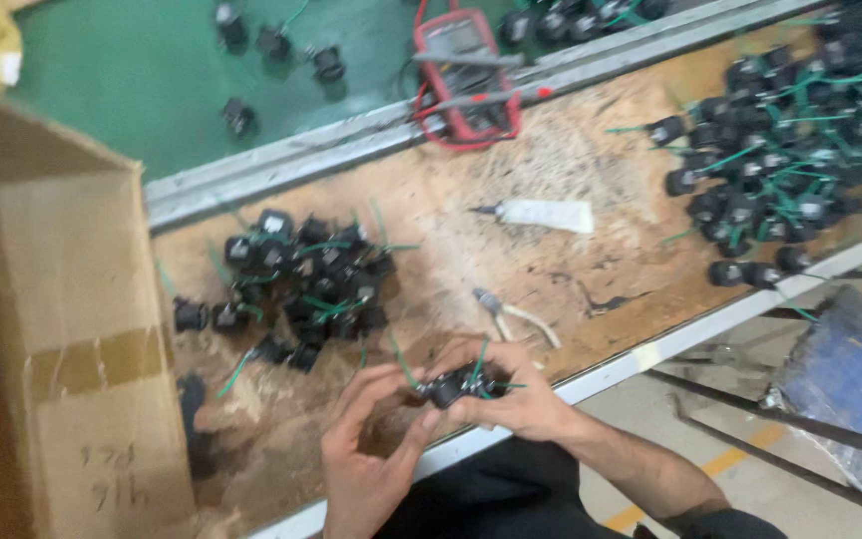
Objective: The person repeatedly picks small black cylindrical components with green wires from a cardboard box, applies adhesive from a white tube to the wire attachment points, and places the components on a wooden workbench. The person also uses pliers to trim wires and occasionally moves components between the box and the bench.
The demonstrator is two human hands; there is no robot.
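Black socket part [456, 384] with thin green wires sits pinched between both hands at about six o'clock, just over the near edge of the worktop [571, 289]. It looks small, light and rigid, a hard plastic body that should bear a firm pinch, while the green leads look soft and springy and would bend if pulled; the body, not the wires, seems the place to take hold. The left hand [366, 454] is curled nearly closed, its fingertips pressing the part from the nine o'clock side. The right hand [516, 399] wraps over it from three o'clock, fingers bent close around the body and one wire poking up between them. The frame is blurred, so exactly which fingers bear on it is hard to tell.

At about eleven o'clock from the hands lies a heap of like black parts [301, 284]. A pair of pliers [511, 317] rests just at one o'clock, a white tube [546, 214] beyond it, a red meter [463, 75] at twelve, and a cardboard box [62, 329] stands at nine o'clock.
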